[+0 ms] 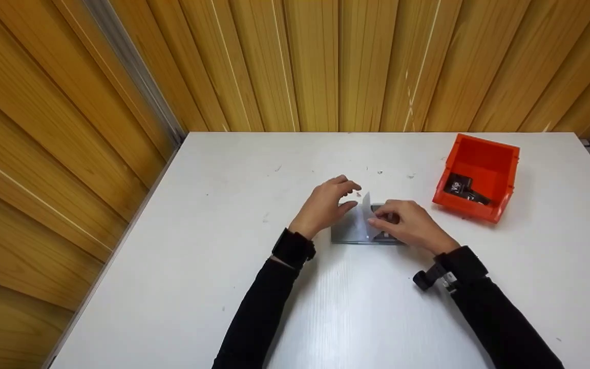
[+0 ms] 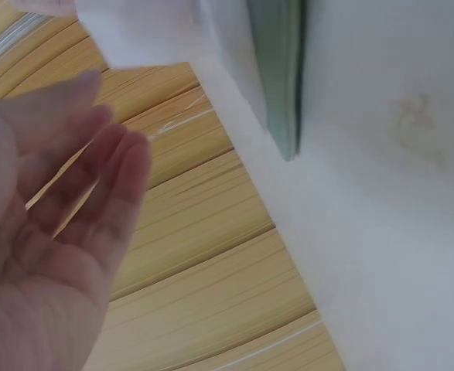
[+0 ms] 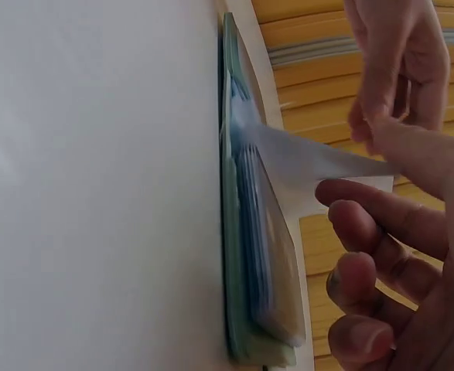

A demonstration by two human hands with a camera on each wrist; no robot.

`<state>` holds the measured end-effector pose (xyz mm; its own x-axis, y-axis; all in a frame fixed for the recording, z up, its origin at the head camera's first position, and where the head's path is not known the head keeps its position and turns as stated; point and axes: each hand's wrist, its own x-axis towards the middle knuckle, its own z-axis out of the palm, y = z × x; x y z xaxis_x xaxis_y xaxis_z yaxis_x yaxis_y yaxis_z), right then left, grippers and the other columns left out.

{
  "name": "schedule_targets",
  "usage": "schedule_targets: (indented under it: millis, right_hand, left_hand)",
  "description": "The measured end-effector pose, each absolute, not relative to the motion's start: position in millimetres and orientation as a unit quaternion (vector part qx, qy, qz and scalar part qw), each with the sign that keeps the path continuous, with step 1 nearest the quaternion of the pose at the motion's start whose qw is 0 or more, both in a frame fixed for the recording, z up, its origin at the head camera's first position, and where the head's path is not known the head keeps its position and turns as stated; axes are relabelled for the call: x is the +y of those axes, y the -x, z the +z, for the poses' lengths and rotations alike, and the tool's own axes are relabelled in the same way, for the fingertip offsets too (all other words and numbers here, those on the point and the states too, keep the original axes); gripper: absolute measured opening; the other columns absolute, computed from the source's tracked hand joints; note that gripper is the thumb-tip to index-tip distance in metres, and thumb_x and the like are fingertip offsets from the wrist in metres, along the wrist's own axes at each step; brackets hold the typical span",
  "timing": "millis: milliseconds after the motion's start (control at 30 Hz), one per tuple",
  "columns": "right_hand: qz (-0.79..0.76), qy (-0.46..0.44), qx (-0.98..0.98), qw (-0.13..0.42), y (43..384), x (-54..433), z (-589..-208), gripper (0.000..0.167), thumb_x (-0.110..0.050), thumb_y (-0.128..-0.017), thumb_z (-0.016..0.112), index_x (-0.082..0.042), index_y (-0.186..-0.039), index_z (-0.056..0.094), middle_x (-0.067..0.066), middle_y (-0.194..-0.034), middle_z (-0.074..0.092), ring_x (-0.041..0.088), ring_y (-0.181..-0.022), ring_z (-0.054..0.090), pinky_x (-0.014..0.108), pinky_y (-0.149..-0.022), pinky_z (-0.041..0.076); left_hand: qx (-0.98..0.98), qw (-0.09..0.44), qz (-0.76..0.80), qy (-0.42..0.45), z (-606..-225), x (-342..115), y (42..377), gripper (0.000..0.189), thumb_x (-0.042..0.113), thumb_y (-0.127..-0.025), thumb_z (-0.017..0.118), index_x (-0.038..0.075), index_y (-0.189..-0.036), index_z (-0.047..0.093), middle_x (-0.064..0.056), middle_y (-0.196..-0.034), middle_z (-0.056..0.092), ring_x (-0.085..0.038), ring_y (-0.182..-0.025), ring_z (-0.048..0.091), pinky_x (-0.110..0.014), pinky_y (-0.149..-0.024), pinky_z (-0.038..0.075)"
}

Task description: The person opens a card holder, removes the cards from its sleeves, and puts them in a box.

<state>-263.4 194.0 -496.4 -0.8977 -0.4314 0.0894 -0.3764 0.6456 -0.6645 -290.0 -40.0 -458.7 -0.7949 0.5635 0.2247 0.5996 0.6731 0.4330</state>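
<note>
A thin card holder [image 1: 345,233] with a greenish cover lies opened flat on the white table. One clear plastic sleeve page [image 1: 367,207] stands up from its middle, and my right hand [image 1: 408,223] pinches that page between thumb and forefinger. In the right wrist view a stack of sleeves [image 3: 267,247] rests on the near half of the cover. Just left of the raised page hovers my left hand [image 1: 324,204], fingers loosely bent and holding nothing. The left wrist view shows its palm beside the greenish cover [image 2: 277,69], apart from it.
To the right at the back sits a red plastic bin [image 1: 489,156], tilted in angle to the table edge. Dark cards, one reading "Vip" [image 1: 457,184], lie inside it. Wood-patterned walls [image 1: 315,66] border the white table [image 1: 197,220] behind and at left.
</note>
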Motion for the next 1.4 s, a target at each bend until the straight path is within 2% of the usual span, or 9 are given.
schedule_targets:
  millis: [133, 267, 433, 600, 700, 900, 1033, 1100, 1400]
  right_hand:
    - [-0.33, 0.257, 0.908, 0.027, 257.8, 179.9, -498.0, 0.026, -0.039, -0.102, 0.065, -0.016, -0.099, 0.078, -0.004, -0.084, 0.06, 0.013, -0.08, 0.054, 0.029, -0.07, 0.043]
    - [-0.28, 0.296, 0.913, 0.026, 252.8, 170.2, -500.9, 0.028, -0.036, -0.103, 0.062, -0.014, -0.106, 0.079, -0.002, -0.082, 0.055, 0.013, -0.077, 0.05, 0.03, -0.067, 0.04]
    - [-0.243, 0.305, 0.92, 0.038, 249.9, 167.1, -501.2, 0.03, -0.032, -0.102, 0.065, -0.014, -0.122, 0.077, -0.001, -0.094, 0.062, 0.015, -0.084, 0.054, 0.032, -0.071, 0.044]
    - [-0.258, 0.292, 0.919, 0.056, 249.9, 169.4, -499.2, 0.029, -0.025, -0.1, 0.068, -0.012, -0.123, 0.076, 0.005, -0.109, 0.07, 0.021, -0.097, 0.063, 0.041, -0.082, 0.052]
    - [-0.277, 0.288, 0.914, 0.067, 251.2, 171.7, -499.1, 0.028, -0.021, -0.099, 0.069, -0.012, -0.124, 0.076, 0.006, -0.113, 0.071, 0.023, -0.099, 0.063, 0.04, -0.084, 0.052]
    - [-0.298, 0.271, 0.913, 0.068, 258.0, 185.5, -498.6, 0.038, -0.019, -0.094, 0.076, -0.008, -0.13, 0.071, 0.008, -0.111, 0.07, 0.024, -0.097, 0.058, 0.039, -0.084, 0.048]
    - [-0.293, 0.245, 0.921, 0.071, 264.1, 200.1, -497.5, 0.055, -0.025, -0.088, 0.084, -0.008, -0.137, 0.067, 0.006, -0.099, 0.065, 0.022, -0.091, 0.055, 0.033, -0.076, 0.044]
    - [-0.291, 0.224, 0.926, 0.084, 266.5, 207.0, -496.6, 0.062, -0.029, -0.085, 0.086, -0.009, -0.14, 0.065, 0.005, -0.094, 0.061, 0.021, -0.088, 0.052, 0.031, -0.072, 0.04]
    - [-0.296, 0.13, 0.934, 0.154, 270.8, 230.7, -493.1, 0.086, -0.045, -0.076, 0.091, -0.015, -0.15, 0.056, 0.008, -0.094, 0.054, 0.024, -0.09, 0.05, 0.031, -0.068, 0.037]
  left_hand:
    - [-0.908, 0.077, -0.266, 0.313, -455.6, -38.3, 289.1, 0.029, 0.018, -0.1, 0.07, 0.008, -0.127, 0.071, -0.008, -0.115, 0.07, -0.019, -0.108, 0.067, -0.028, -0.092, 0.056]
    - [-0.91, 0.076, -0.255, 0.319, -456.7, -36.7, 288.0, 0.029, 0.017, -0.099, 0.072, 0.009, -0.126, 0.072, -0.007, -0.115, 0.07, -0.018, -0.109, 0.067, -0.027, -0.092, 0.056]
    - [-0.918, 0.016, -0.222, 0.329, -461.9, -35.6, 287.8, 0.029, 0.013, -0.096, 0.075, 0.007, -0.124, 0.072, -0.008, -0.117, 0.071, -0.021, -0.111, 0.066, -0.029, -0.095, 0.055]
    - [-0.925, -0.047, -0.199, 0.321, -470.7, -36.4, 288.4, 0.032, 0.012, -0.094, 0.077, 0.008, -0.125, 0.072, -0.007, -0.126, 0.07, -0.021, -0.117, 0.066, -0.03, -0.102, 0.053]
    - [-0.927, -0.066, -0.178, 0.322, -474.4, -37.9, 288.6, 0.039, 0.013, -0.09, 0.081, 0.009, -0.128, 0.071, -0.006, -0.128, 0.069, -0.021, -0.118, 0.065, -0.03, -0.104, 0.051]
    - [-0.929, -0.073, -0.146, 0.333, -476.7, -39.0, 288.8, 0.043, 0.017, -0.087, 0.085, 0.012, -0.128, 0.072, -0.004, -0.124, 0.069, -0.02, -0.115, 0.063, -0.03, -0.102, 0.051]
    - [-0.929, -0.068, -0.137, 0.336, -476.1, -38.6, 287.8, 0.041, 0.016, -0.086, 0.085, 0.012, -0.124, 0.073, -0.004, -0.119, 0.069, -0.021, -0.112, 0.064, -0.03, -0.101, 0.051]
    - [-0.931, -0.068, -0.132, 0.333, -475.7, -38.3, 287.1, 0.04, 0.016, -0.086, 0.086, 0.012, -0.124, 0.074, -0.004, -0.118, 0.069, -0.021, -0.111, 0.064, -0.03, -0.101, 0.051]
    - [-0.934, -0.067, -0.121, 0.329, -474.6, -38.4, 285.1, 0.035, 0.018, -0.085, 0.086, 0.013, -0.119, 0.076, -0.004, -0.115, 0.07, -0.02, -0.105, 0.064, -0.03, -0.097, 0.053]
